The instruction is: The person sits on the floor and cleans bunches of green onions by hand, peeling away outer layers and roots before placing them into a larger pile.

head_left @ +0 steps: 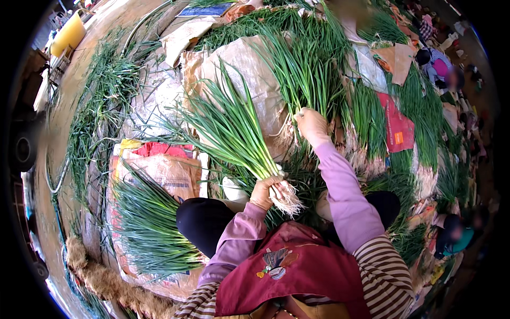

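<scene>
My left hand (266, 192) is closed around the lower stems of a bunch of scallions (243, 139). Its long green leaves fan up and to the left, while the white roots (289, 199) hang out to the right of my fist. Farther forward, my right hand (312, 124) pinches a few scallion stalks (299, 101) just above their roots, at the edge of a large pile (314, 67). My fingers partly hide that grip. Beneath both bunches lies a pale woven sack (239, 60).
More scallions (155, 227) lie on a printed sack (159, 171) at my left. Loose leaves (107, 87) litter the ground beyond. Rows of scallions (368, 119) and a red sack (394, 123) are at right, with other people (436, 65) seated past them. A yellow container (67, 34) stands far left.
</scene>
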Demonstrator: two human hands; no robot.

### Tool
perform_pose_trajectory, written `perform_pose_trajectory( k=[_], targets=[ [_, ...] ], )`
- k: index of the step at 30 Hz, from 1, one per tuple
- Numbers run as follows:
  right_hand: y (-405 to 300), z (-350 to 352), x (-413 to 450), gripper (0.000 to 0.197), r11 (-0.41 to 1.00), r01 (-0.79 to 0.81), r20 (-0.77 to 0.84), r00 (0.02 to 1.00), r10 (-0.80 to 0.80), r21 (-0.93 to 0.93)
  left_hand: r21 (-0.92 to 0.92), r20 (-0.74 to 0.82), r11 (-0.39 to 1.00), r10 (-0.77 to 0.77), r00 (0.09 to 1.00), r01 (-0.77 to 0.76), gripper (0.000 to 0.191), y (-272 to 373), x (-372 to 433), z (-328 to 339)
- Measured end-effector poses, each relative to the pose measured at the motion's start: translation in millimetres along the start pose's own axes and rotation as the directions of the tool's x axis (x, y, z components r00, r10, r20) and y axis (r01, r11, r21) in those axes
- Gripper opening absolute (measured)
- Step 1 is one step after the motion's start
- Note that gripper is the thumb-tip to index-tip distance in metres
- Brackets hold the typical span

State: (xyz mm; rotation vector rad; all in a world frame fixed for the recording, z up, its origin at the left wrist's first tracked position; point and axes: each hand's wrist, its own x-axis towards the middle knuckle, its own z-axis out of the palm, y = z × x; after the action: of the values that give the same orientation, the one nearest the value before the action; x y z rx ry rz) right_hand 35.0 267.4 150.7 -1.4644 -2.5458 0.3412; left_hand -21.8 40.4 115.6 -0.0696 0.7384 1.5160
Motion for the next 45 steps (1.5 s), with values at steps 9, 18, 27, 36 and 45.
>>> perform_pose_trajectory(
  k=[9,18,27,36,45],
  targets=[
    [7.1,-12.3,-82.3,0.019,0.939,0.120,0.191,0.963,-0.188,0.322,-0.012,-0.083,1.000,-0.024,0.996,0.023,0.017,-6.1,5.2,-8.6],
    [10.9,14.8,-104.7,0.022,0.332,-0.529,0.550,0.834,0.035,0.781,0.095,-0.020,0.993,-0.072,0.997,0.074,0.019,-2.4,6.3,-0.9],
    [13.0,49.7,-133.6,0.013,0.538,-0.252,0.298,0.955,0.002,0.804,0.074,-0.024,0.990,-0.117,0.993,0.118,0.019,-7.8,4.8,-2.5],
    [50.3,55.1,-129.7,0.014,0.994,-0.063,0.274,0.958,0.084,-0.086,0.315,-0.152,0.948,0.014,0.988,0.035,0.017,-16.9,-3.3,11.4],
    [-14.9,7.8,-98.3,0.042,0.985,-0.117,0.292,0.953,0.077,0.125,0.251,-0.122,0.967,-0.010,0.993,0.040,0.017,-19.9,-6.2,9.6]
  ],
)
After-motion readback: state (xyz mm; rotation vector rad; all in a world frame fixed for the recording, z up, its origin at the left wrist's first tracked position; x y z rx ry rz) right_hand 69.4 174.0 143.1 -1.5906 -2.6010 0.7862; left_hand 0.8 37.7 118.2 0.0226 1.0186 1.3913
